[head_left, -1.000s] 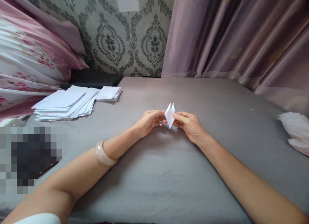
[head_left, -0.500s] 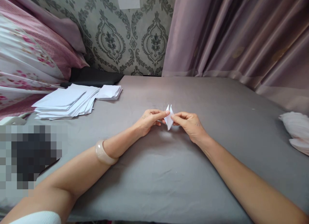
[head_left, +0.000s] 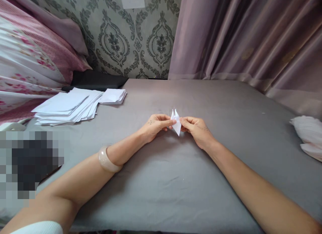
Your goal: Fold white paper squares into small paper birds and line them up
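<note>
A small piece of folded white paper is held up between my hands, over the middle of the grey cloth. It is diamond-shaped, with two narrow points at the top and one point at the bottom. My left hand pinches its left side, the thumb lying across the front. On the right edge, my right hand grips it between thumb and fingers. The fingertips behind the paper are partly hidden.
Stacked white paper sheets lie at the left, beside a smaller pile of white paper. Behind them is a black item. White crumpled fabric sits at the right edge. A grey cloth covers the surface.
The folded paper has turned slightly between my fingers, so its front face shows wider and its lower point has shifted right. My left thumb has drawn back a little to the left.
</note>
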A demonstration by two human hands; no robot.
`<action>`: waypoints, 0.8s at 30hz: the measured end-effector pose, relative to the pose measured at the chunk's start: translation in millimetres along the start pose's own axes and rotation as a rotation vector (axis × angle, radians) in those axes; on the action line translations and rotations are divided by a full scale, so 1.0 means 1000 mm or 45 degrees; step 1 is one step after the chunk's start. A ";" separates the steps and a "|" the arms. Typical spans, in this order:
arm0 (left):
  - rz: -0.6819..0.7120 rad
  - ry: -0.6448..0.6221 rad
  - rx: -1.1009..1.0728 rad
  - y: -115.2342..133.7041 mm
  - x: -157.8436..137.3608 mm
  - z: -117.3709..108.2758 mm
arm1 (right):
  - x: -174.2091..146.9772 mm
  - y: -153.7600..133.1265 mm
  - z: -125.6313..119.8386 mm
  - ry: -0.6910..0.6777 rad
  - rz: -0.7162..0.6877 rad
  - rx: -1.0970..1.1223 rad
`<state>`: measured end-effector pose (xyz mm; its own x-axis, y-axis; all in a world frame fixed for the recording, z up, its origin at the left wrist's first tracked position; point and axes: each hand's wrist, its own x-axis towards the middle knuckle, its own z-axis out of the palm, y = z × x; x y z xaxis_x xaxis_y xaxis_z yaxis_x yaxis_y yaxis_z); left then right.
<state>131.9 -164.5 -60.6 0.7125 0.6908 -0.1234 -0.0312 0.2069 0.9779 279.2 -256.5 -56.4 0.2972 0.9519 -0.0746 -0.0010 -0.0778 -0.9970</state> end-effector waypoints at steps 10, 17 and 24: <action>0.050 0.088 0.016 -0.002 0.000 0.003 | 0.001 0.001 0.002 0.020 -0.021 -0.034; 0.136 0.104 -0.023 -0.003 0.002 0.002 | -0.003 0.001 0.005 -0.022 -0.006 -0.035; 0.036 0.084 -0.313 -0.001 0.003 0.001 | -0.006 0.002 0.011 -0.018 0.000 -0.179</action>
<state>134.3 -163.2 -62.1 0.6620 0.7406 -0.1148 -0.2262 0.3435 0.9115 267.2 -258.8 -58.4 0.2838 0.9559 -0.0760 0.1329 -0.1177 -0.9841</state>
